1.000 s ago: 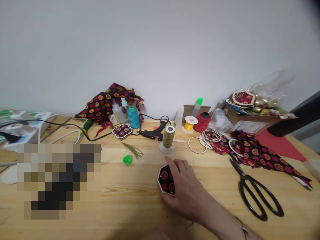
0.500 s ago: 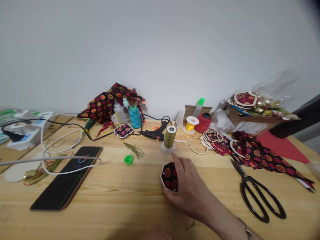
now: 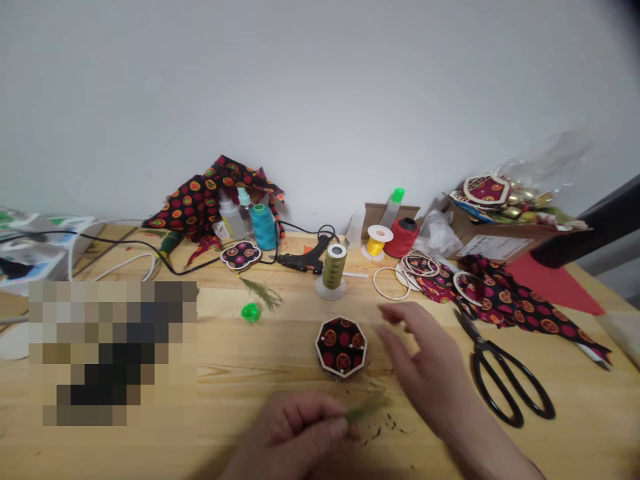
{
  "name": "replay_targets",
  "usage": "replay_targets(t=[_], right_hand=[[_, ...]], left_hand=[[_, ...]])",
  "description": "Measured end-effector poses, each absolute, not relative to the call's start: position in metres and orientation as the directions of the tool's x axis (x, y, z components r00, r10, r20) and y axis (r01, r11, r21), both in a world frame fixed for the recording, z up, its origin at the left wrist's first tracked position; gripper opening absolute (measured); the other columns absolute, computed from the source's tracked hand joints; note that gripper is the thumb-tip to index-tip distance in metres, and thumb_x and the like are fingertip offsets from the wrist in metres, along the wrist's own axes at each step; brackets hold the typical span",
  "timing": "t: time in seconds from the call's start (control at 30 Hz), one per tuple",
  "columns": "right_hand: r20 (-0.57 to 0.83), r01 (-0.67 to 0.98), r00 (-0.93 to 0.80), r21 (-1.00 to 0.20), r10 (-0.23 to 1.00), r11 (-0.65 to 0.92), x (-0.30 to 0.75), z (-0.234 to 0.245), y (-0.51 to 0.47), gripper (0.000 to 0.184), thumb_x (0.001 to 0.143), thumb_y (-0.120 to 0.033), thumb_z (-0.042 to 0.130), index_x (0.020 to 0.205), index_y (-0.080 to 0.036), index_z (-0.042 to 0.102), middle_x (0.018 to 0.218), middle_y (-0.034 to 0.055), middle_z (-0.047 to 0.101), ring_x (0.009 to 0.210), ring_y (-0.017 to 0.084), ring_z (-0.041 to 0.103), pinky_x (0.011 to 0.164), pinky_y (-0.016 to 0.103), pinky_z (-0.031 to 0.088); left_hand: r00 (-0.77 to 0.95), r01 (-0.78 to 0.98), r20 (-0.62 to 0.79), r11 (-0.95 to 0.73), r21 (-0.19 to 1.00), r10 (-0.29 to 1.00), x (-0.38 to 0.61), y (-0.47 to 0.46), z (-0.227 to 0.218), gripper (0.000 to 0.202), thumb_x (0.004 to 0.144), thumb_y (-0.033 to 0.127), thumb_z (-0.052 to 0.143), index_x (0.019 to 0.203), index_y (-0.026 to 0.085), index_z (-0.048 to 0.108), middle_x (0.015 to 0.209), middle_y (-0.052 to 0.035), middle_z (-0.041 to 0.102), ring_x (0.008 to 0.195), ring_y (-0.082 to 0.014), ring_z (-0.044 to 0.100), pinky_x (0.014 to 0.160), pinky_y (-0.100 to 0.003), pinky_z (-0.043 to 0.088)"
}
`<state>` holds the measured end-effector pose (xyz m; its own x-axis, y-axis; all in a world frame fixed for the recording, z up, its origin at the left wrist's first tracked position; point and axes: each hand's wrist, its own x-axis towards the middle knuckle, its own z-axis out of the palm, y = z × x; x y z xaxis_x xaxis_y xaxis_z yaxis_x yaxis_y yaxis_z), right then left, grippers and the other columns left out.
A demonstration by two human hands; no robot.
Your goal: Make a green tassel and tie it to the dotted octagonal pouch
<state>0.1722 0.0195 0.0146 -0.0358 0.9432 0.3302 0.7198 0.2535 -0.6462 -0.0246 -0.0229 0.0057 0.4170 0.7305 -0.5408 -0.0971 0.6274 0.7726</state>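
Note:
An octagonal piece (image 3: 341, 347) with a pale rim and dark patterned fabric lies flat on the table in front of me. Just below it my left hand (image 3: 305, 430) is closed, pinching a blurred green tuft of threads that resembles a tassel (image 3: 367, 408). To the right of the octagon hovers my right hand (image 3: 425, 360), fingers apart and nothing in them. It does not touch the octagonal piece. A spool of olive thread (image 3: 334, 267) stands behind the octagon. Small dark scraps (image 3: 383, 427) are scattered near the left fingertips.
Black-handled scissors (image 3: 505, 380) lie to the right. A green cap (image 3: 251, 312), a flower-shaped piece with a tassel (image 3: 241, 255) and a black glue gun (image 3: 305, 260) are further back. Patterned fabric strips (image 3: 520, 300) and a cardboard box (image 3: 495, 240) occupy the right rear. A blurred-out patch covers the left.
My right hand has let go of the octagonal piece and moved right, leaving it on the table. My left hand has come up from the lower edge with the green tuft.

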Motion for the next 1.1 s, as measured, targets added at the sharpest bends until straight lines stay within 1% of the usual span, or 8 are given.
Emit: replay_targets(t=[0.1,0.2,0.3,0.43,0.57,0.7,0.83,1.1], right_hand=[[0.125,0.535,0.033,-0.84,0.992,0.088,0.18,0.022,-0.001,0.031,0.086,-0.038,0.053,0.063,-0.021,0.062,0.054,-0.0004,0.053,0.053,0.015,0.049,0.05,0.025,0.039],[-0.16,0.286,-0.03,-0.947,0.987,-0.145,0.171,0.015,-0.021,0.037,0.083,-0.046,0.056,0.059,-0.019,0.067,0.048,-0.0021,0.049,0.049,0.012,0.044,0.047,0.023,0.035],[-0.26,0.114,-0.09,-0.962,0.961,-0.249,0.156,0.002,-0.029,0.035,0.078,-0.048,0.061,0.064,-0.019,0.072,0.049,-0.0027,0.047,0.05,0.011,0.042,0.051,0.023,0.037],[-0.332,-0.086,-0.142,-0.934,0.932,-0.346,0.145,-0.01,-0.023,0.032,0.067,-0.05,0.072,0.064,-0.019,0.075,0.044,-0.0052,0.04,0.045,0.009,0.034,0.045,0.021,0.033],[-0.404,-0.158,-0.102,-0.895,0.909,-0.416,0.143,-0.015,-0.02,0.031,0.062,-0.048,0.077,0.057,-0.018,0.074,0.041,-0.0065,0.036,0.041,0.006,0.026,0.038,0.019,0.023],[-0.438,-0.16,-0.012,-0.887,0.899,-0.434,0.144,-0.015,-0.024,0.03,0.06,-0.045,0.079,0.056,-0.016,0.074,0.039,-0.0064,0.037,0.041,0.006,0.025,0.039,0.02,0.021],[-0.38,-0.13,0.034,-0.919,0.924,-0.373,0.148,-0.018,-0.024,0.031,0.062,-0.044,0.078,0.05,-0.016,0.07,0.038,-0.0057,0.04,0.041,0.006,0.028,0.039,0.02,0.025],[-0.231,-0.142,-0.007,-0.963,0.973,-0.23,0.152,-0.016,-0.022,0.025,0.069,-0.036,0.074,0.053,-0.017,0.07,0.05,-0.0009,0.061,0.051,0.011,0.048,0.052,0.021,0.04]], left_hand=[[0.288,-0.244,-0.577,0.641,0.728,0.764,-0.017,-0.018,0.0,0.034,0.061,0.045,0.081,0.072,0.013,0.075,0.044,0.0078,0.039,0.041,-0.0056,0.027,0.039,-0.019,0.014],[0.269,-0.31,-0.582,0.641,0.702,0.767,-0.009,-0.016,-0.003,0.031,0.061,0.042,0.081,0.071,0.013,0.074,0.045,0.0068,0.042,0.043,-0.0062,0.032,0.042,-0.018,0.023],[0.272,-0.307,-0.555,0.617,0.725,0.787,-0.003,-0.017,-0.003,0.026,0.065,0.039,0.079,0.071,0.014,0.073,0.05,0.004,0.049,0.047,-0.0084,0.041,0.048,-0.019,0.032],[0.294,-0.212,-0.519,0.584,0.784,0.803,0.0,-0.02,-0.005,0.027,0.067,0.041,0.077,0.069,0.014,0.074,0.046,0.0049,0.046,0.048,-0.0103,0.043,0.051,-0.022,0.037],[0.239,-0.152,-0.49,0.53,0.834,0.839,0.0,-0.023,-0.006,0.026,0.069,0.042,0.074,0.069,0.017,0.076,0.052,0.0016,0.056,0.057,-0.0143,0.051,0.059,-0.025,0.041],[0.279,-0.082,-0.449,0.487,0.869,0.849,0.001,-0.024,-0.004,0.025,0.072,0.042,0.07,0.075,0.019,0.078,0.062,-0.0013,0.064,0.067,-0.0185,0.055,0.067,-0.028,0.043],[0.331,-0.054,-0.43,0.472,0.88,0.84,0.002,-0.023,-0.004,0.023,0.076,0.039,0.066,0.077,0.019,0.078,0.067,-0.0016,0.065,0.069,-0.0176,0.052,0.069,-0.027,0.041],[0.31,-0.041,-0.443,0.477,0.878,0.841,-0.001,-0.024,-0.013,0.025,0.073,0.04,0.068,0.071,0.016,0.075,0.055,0.0043,0.044,0.056,-0.0114,0.033,0.053,-0.023,0.026]])
